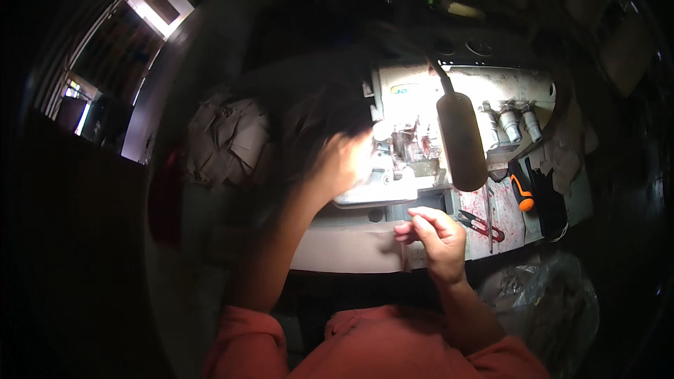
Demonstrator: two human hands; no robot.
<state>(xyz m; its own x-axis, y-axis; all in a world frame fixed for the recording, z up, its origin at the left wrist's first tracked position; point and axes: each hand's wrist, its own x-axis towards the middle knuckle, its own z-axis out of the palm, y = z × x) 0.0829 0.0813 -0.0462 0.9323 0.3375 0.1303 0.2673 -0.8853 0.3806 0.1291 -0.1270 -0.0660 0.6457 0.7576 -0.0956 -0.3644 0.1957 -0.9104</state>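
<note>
Under a bright light stands a pale metal machine (375,195), its working parts partly washed out by glare. My left hand (342,167) is at the machine's left side, blurred and overexposed, so its fingers are hard to read. My right hand (439,238) hovers at the front edge of the bench, with thumb and fingertips pinched together. Whether anything small sits in that pinch cannot be made out. A flat tan strip (344,249) runs along the front, just left of my right hand.
A dark oblong lamp head (460,142) hangs over the machine. Red-handled thread snips (481,225) and an orange-and-black handled tool (521,193) lie to the right. Pale pieces (230,139) are heaped at left. A clear plastic bag (551,305) hangs at lower right.
</note>
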